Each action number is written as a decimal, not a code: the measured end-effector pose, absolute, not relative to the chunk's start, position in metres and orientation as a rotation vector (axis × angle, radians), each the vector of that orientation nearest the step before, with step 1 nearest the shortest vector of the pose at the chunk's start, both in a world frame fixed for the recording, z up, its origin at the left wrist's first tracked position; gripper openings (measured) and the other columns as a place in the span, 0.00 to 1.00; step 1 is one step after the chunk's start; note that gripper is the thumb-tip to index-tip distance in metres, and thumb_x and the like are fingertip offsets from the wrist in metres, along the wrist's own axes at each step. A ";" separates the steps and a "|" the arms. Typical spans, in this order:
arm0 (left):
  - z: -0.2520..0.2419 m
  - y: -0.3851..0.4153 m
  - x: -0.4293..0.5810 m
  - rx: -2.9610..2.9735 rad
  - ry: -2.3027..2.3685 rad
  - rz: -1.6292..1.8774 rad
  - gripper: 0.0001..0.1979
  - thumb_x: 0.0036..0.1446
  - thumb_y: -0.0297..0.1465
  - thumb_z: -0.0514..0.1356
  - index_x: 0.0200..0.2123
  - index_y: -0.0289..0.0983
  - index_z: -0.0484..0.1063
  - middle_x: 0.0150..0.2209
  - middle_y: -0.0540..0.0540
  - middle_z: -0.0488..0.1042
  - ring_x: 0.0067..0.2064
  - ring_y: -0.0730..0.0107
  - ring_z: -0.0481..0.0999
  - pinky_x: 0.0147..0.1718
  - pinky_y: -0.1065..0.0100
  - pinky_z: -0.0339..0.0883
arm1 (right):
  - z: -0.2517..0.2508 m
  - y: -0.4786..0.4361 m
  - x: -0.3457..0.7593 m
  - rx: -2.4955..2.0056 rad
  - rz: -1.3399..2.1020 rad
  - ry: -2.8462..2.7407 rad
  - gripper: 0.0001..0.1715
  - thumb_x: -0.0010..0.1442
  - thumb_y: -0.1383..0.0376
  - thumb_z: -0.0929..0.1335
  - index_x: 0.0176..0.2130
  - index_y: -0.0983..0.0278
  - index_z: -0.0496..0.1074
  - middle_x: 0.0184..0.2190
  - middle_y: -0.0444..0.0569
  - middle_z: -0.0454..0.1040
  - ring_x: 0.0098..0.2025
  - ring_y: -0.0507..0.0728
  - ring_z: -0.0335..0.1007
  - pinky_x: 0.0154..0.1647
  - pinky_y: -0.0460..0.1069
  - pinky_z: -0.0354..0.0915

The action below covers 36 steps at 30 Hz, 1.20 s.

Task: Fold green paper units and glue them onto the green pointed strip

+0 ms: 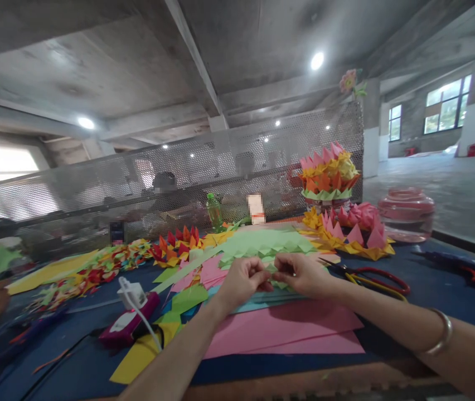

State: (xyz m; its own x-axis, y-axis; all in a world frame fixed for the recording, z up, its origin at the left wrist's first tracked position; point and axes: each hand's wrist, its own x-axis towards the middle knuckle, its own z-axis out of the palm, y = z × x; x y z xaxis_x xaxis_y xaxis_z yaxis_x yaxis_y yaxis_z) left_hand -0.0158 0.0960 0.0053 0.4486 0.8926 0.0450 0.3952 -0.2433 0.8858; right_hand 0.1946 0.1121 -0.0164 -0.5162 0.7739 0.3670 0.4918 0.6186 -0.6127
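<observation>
Head view. Just below centre frame: left hand [243, 281] and right hand [302, 274] close together, fingertips of both pinched shut on a small green fold [271, 271]. Held a little above the pink sheet [296, 328], just in front of the long green band [262, 245] of joined pieces.

Looks easy to crush or skew (thin paper, squeezed from two sides at once); probably takes only a thumb pressing off the crease line to spoil it. Could also slip free and vanish among the green pieces around it, being the same colour.

Right of centre: scissors [371, 277] lying just beside the right wrist, blade direction hard to tell. Might catch the forearm on a sideways sweep, or get knocked across the table.

Lower left: phone [124, 326] with a white cable [145, 323], near the left forearm. Could snag on an elbow drawn back and drag the phone along.

Left of centre: scraps [95, 273] heaped loose, likely to scatter under a careless sleeve or arm.
</observation>
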 end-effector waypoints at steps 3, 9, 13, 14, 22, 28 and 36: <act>0.005 0.095 -0.015 1.852 1.100 0.713 0.14 0.71 0.37 0.62 0.52 0.34 0.73 0.48 0.42 0.76 0.43 0.63 0.79 0.42 0.58 0.77 | -0.018 0.112 0.194 -1.012 0.549 -2.236 0.18 0.71 0.58 0.70 0.56 0.65 0.72 0.53 0.52 0.75 0.48 0.60 0.76 0.47 0.58 0.76; 0.001 0.100 -0.014 1.907 1.087 0.703 0.13 0.71 0.36 0.62 0.52 0.34 0.73 0.47 0.43 0.76 0.43 0.62 0.79 0.42 0.58 0.77 | -0.017 0.112 0.195 -1.085 0.484 -2.281 0.18 0.71 0.58 0.70 0.56 0.64 0.72 0.53 0.52 0.75 0.49 0.60 0.76 0.48 0.58 0.75; -0.002 0.102 -0.016 1.937 1.098 0.744 0.13 0.70 0.36 0.63 0.52 0.34 0.74 0.49 0.43 0.76 0.45 0.60 0.79 0.43 0.57 0.77 | -0.015 0.110 0.194 -1.112 0.486 -2.313 0.17 0.71 0.58 0.70 0.55 0.64 0.73 0.53 0.52 0.75 0.48 0.60 0.76 0.48 0.58 0.75; -0.002 0.103 -0.017 1.938 1.108 0.757 0.13 0.70 0.36 0.63 0.52 0.34 0.74 0.49 0.43 0.76 0.45 0.60 0.79 0.44 0.57 0.77 | -0.014 0.109 0.194 -1.112 0.492 -2.315 0.17 0.71 0.58 0.70 0.55 0.64 0.73 0.53 0.52 0.75 0.48 0.60 0.76 0.48 0.58 0.75; -0.002 0.102 -0.017 1.897 1.156 0.821 0.14 0.70 0.36 0.62 0.53 0.34 0.73 0.50 0.42 0.76 0.45 0.60 0.79 0.44 0.57 0.77 | -0.013 0.108 0.193 -1.092 0.530 -2.296 0.17 0.71 0.58 0.70 0.55 0.64 0.73 0.53 0.52 0.75 0.48 0.60 0.76 0.48 0.58 0.75; -0.003 0.102 -0.015 1.883 1.114 0.818 0.14 0.70 0.36 0.62 0.53 0.34 0.73 0.50 0.42 0.76 0.46 0.60 0.79 0.45 0.56 0.77 | -0.017 0.113 0.196 -1.072 0.533 -2.276 0.19 0.70 0.58 0.70 0.56 0.64 0.72 0.55 0.52 0.74 0.50 0.61 0.76 0.49 0.59 0.75; 0.002 0.101 -0.020 1.946 1.145 0.670 0.14 0.70 0.37 0.62 0.52 0.34 0.73 0.49 0.42 0.76 0.45 0.60 0.79 0.44 0.56 0.77 | -0.015 0.109 0.194 -1.152 0.487 -2.296 0.17 0.71 0.58 0.70 0.55 0.64 0.73 0.54 0.52 0.75 0.49 0.60 0.76 0.49 0.58 0.75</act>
